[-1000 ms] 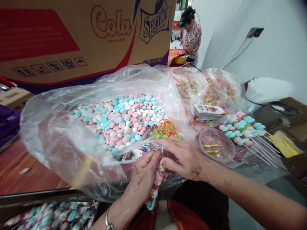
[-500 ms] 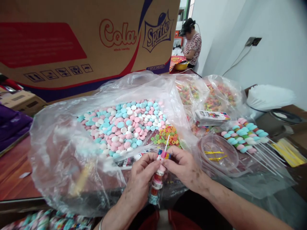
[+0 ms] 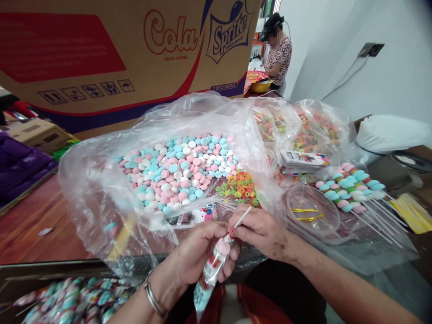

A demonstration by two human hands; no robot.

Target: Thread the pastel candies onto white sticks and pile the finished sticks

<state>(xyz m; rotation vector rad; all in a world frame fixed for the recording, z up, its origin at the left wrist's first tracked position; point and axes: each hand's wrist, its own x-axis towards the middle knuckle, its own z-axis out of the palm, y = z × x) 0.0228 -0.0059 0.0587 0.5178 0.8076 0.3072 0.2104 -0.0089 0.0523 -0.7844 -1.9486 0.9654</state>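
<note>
A marshmallow-like candy skewer in a printed clear bag (image 3: 209,272) slants down between my hands, its white stick (image 3: 243,216) pointing up and right. My left hand (image 3: 199,247) is wrapped round the bag's upper part. With closed fingers, my right hand (image 3: 261,231) pinches the gathered bag neck by the stick; whether a tie is there is hidden. Just beyond lie printed bags (image 3: 191,217), ring-shaped candies (image 3: 241,185) and a heap of pink, blue and white candies (image 3: 175,173) on clear plastic.
Unwrapped candy skewers (image 3: 353,186) lie at right, beside a clear round dish (image 3: 312,209) with gold ties. A large carton (image 3: 135,58) stands behind. Wrapped skewers (image 3: 79,297) fill a box at lower left. A co-worker (image 3: 278,49) sits in the background.
The bagged skewer has tilted, its lower end swinging toward me and left. My left fingers now wrap round beneath the bag's neck, and the printed top is bunched at the stick.
</note>
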